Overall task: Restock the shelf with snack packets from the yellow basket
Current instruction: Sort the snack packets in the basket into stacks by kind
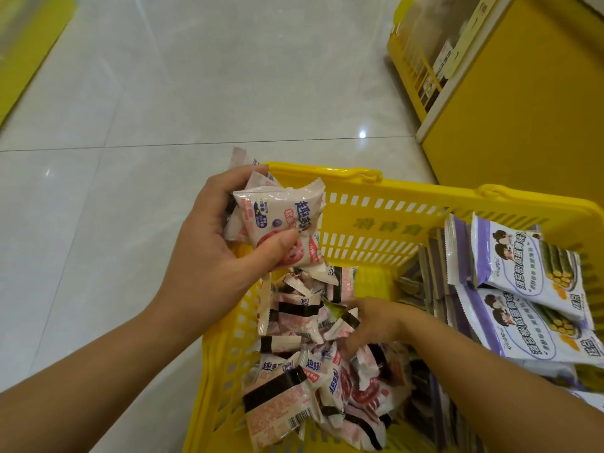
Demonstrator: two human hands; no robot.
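Observation:
A yellow basket (369, 220) stands on the floor below me, holding a heap of small pink-and-white snack packets (294, 380) on its left side. My left hand (209, 253) is raised over the basket's left rim and grips a bunch of these pink packets (277, 220), thumb pressed on the front one. My right hand (376, 322) reaches down into the heap, its fingers buried among the packets; whether it holds one is hidden. Larger purple-and-white packets (519, 273) are stacked in the basket's right side.
A yellow shelf unit (523, 103) stands at the upper right, with goods behind a yellow rail (415, 70). Another yellow fixture edge (23, 53) shows at the upper left. Glossy grey floor tiles (196, 86) stretch between them.

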